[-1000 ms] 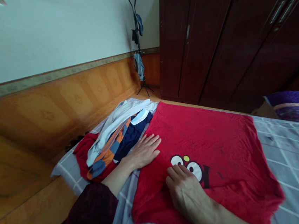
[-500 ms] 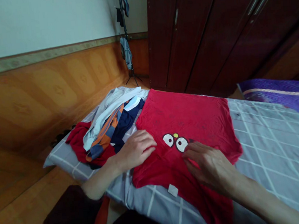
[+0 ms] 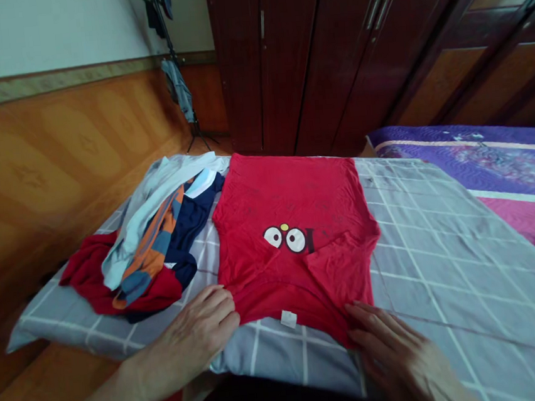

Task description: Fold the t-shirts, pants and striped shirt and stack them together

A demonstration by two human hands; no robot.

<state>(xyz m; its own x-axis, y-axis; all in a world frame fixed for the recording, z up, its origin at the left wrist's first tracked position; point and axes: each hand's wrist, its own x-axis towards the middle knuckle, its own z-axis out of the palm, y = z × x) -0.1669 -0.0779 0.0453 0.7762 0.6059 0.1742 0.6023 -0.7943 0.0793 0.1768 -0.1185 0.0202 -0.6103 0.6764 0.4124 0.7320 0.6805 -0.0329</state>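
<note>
A red T-shirt (image 3: 289,186) with printed cartoon eyes lies spread on the bed, its neck edge and white label (image 3: 288,318) towards me. My left hand (image 3: 208,323) has its fingers curled over the shirt's near left corner. At the near right corner, my right hand (image 3: 396,358) grips the cloth between its fingers and its thumb, which is mostly hidden. Some creases run across the near half of the shirt, while the far half lies flatter.
A heap of clothes (image 3: 152,237) in grey, orange, navy and red lies on the left of the grey checked bedsheet (image 3: 423,242). Beyond stand a dark wardrobe (image 3: 301,58) and a coat rack (image 3: 173,58). A purple bedspread (image 3: 432,137) is at right.
Both hands have moved from the shirt's middle down to its near corners and taken hold of them. The near right part is pulled straighter. The view has swung right.
</note>
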